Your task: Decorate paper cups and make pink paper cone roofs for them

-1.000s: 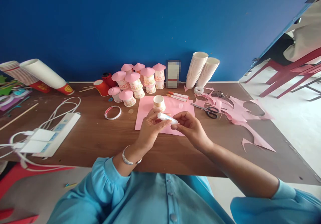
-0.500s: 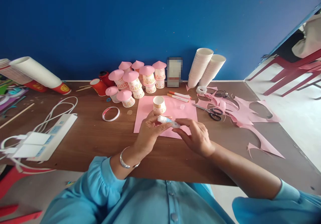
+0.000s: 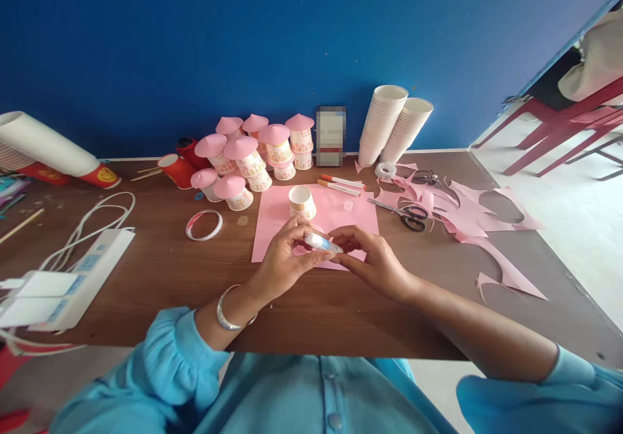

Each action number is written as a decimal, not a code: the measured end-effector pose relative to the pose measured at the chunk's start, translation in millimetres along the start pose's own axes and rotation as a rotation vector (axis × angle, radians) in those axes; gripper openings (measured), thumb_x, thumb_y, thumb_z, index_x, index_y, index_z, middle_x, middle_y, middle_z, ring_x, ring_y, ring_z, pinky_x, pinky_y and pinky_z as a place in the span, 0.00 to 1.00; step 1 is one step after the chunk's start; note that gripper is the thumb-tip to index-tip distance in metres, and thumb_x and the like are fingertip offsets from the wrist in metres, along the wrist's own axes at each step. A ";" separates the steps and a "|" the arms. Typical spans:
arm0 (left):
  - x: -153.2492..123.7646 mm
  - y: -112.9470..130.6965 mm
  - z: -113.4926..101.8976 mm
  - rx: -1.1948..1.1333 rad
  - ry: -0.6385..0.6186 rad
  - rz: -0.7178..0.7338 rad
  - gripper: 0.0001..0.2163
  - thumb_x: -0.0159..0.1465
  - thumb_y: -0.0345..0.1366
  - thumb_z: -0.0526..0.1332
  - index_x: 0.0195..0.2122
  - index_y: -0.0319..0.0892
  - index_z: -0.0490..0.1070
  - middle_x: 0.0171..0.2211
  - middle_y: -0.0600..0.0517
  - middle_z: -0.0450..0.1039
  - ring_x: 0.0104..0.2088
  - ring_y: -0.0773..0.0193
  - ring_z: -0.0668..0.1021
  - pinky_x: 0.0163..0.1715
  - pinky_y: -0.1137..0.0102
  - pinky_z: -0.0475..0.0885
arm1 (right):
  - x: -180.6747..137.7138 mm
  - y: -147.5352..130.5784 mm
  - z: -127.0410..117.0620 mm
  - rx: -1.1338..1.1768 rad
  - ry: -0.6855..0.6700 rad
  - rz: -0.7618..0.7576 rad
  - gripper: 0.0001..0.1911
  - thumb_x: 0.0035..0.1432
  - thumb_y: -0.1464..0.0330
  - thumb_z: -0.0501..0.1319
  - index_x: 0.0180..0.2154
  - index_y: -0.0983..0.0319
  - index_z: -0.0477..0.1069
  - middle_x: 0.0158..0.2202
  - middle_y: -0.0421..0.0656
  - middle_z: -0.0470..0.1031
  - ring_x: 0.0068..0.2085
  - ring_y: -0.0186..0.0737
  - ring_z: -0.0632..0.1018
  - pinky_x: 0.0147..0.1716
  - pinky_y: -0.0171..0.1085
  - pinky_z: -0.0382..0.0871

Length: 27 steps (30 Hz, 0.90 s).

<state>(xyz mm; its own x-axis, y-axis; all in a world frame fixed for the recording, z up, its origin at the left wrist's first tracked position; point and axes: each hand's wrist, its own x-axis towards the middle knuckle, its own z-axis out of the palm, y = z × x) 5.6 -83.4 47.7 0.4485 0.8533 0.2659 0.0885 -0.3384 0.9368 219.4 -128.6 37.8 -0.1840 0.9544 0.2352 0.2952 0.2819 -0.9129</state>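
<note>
A glue stick (image 3: pixel 321 242) with a white body and blue label lies tilted between both hands above the pink sheet. Its white end is pinched in my left hand (image 3: pixel 285 255), which wears a silver bangle. My right hand (image 3: pixel 377 259) has its thumb and fingertips closed on the other end. Just beyond my fingers, a white paper cup (image 3: pixel 302 203) with a drawn pattern stands on the pink paper (image 3: pixel 267 226). A small clear cap (image 3: pixel 348 205) and two orange-and-white markers (image 3: pixel 341 186) lie on that paper, to the right of the cup.
Several cup towers with pink cone roofs (image 3: pixel 275 134) stand at the back left. Stacked white cups (image 3: pixel 384 122) lean near the blue wall. Scissors (image 3: pixel 406 215) and pink paper scraps (image 3: pixel 472 217) lie right; a tape ring (image 3: pixel 203 225) and power strip (image 3: pixel 92 278) lie left.
The view has shifted slightly, moving the table items left. My right fingers have drawn in closer around the end of the glue stick; both hands keep hold of it.
</note>
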 end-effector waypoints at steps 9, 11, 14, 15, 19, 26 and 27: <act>1.1 -4.1 -11.4 0.004 -0.068 -0.152 0.17 0.67 0.45 0.68 0.55 0.45 0.76 0.50 0.47 0.75 0.42 0.64 0.78 0.45 0.67 0.77 | 2.7 16.1 -21.2 0.253 0.174 0.229 0.20 0.54 0.53 0.74 0.40 0.60 0.75 0.37 0.42 0.81 0.36 0.41 0.82 0.38 0.42 0.79; 2.5 -3.5 -0.7 -0.075 -0.122 -0.164 0.16 0.68 0.45 0.67 0.52 0.44 0.77 0.50 0.46 0.77 0.45 0.62 0.79 0.46 0.67 0.77 | 3.6 8.1 -14.5 0.245 0.059 0.221 0.19 0.56 0.54 0.73 0.39 0.60 0.74 0.35 0.42 0.81 0.34 0.40 0.81 0.36 0.40 0.78; 5.3 -2.8 10.5 -0.199 -0.091 -0.180 0.13 0.68 0.45 0.67 0.45 0.42 0.77 0.43 0.48 0.79 0.46 0.60 0.80 0.50 0.66 0.76 | 14.1 4.0 -14.2 0.022 -0.164 0.119 0.12 0.62 0.58 0.69 0.40 0.60 0.77 0.35 0.41 0.82 0.34 0.38 0.81 0.36 0.37 0.76; 6.2 -2.6 11.2 -0.236 -0.061 -0.190 0.13 0.68 0.46 0.67 0.45 0.42 0.76 0.42 0.48 0.80 0.45 0.60 0.80 0.50 0.65 0.76 | 20.6 6.9 -17.8 -0.085 -0.202 0.072 0.10 0.65 0.59 0.67 0.41 0.59 0.78 0.38 0.43 0.83 0.36 0.39 0.82 0.37 0.38 0.77; 7.8 -3.5 4.3 -0.248 -0.055 -0.221 0.15 0.68 0.48 0.66 0.47 0.42 0.73 0.40 0.49 0.80 0.40 0.62 0.81 0.44 0.66 0.77 | 53.0 32.9 -37.0 -0.735 0.010 -0.019 0.15 0.65 0.71 0.64 0.53 0.59 0.78 0.60 0.53 0.76 0.53 0.53 0.79 0.42 0.46 0.78; 9.0 -12.2 -4.9 0.120 -0.071 -0.206 0.15 0.68 0.48 0.65 0.47 0.43 0.78 0.42 0.49 0.80 0.38 0.64 0.78 0.38 0.69 0.73 | 63.7 42.4 -38.7 -0.632 0.056 0.015 0.10 0.68 0.69 0.60 0.48 0.61 0.78 0.43 0.49 0.82 0.43 0.47 0.81 0.43 0.45 0.77; 9.9 -13.6 -6.3 0.143 -0.053 -0.188 0.15 0.68 0.48 0.65 0.46 0.42 0.78 0.42 0.49 0.81 0.39 0.63 0.78 0.38 0.69 0.73 | 61.0 38.4 -38.8 -0.443 0.083 0.035 0.10 0.67 0.66 0.62 0.48 0.61 0.78 0.41 0.48 0.82 0.40 0.44 0.81 0.43 0.44 0.78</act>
<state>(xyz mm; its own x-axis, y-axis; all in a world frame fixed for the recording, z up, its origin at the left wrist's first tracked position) 3.3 -67.9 39.1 0.4583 0.8857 0.0743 0.2979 -0.2318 0.9260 255.9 -55.8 30.0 -0.0962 0.9637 0.2490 0.6762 0.2468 -0.6942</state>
